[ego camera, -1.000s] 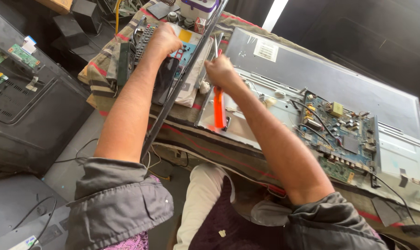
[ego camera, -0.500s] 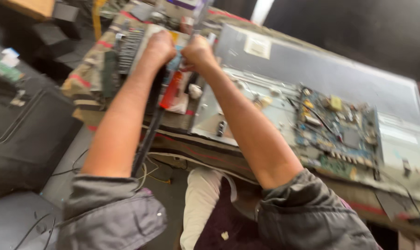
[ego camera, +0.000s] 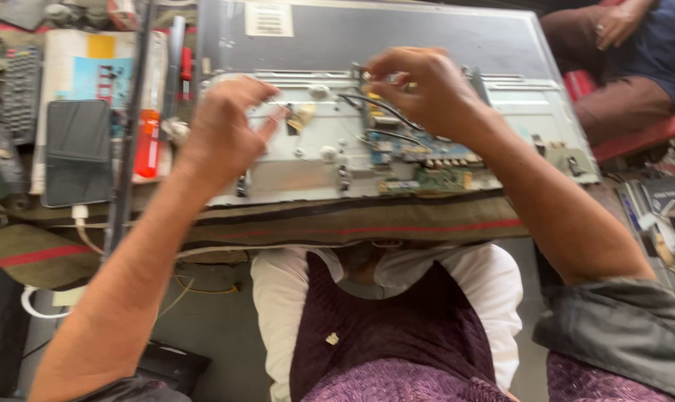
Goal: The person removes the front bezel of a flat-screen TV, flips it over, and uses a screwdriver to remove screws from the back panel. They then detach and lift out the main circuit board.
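The right hand (ego camera: 419, 85) pinched something small over the blue-green circuit board (ego camera: 419, 149) on the grey metal television back (ego camera: 315, 160). The left hand (ego camera: 222, 130) hovered half-curled, holding nothing, near a black smartphone (ego camera: 78, 152).

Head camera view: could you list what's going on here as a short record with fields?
Setting: workbench with an opened flat screen's metal back panel
Left hand: over the panel, fingers curled, holding nothing visible
Right hand: fingertips at black wires above the circuit board
Beside panel: phone, red-handled tool
Other person: seated at the far right, hand resting
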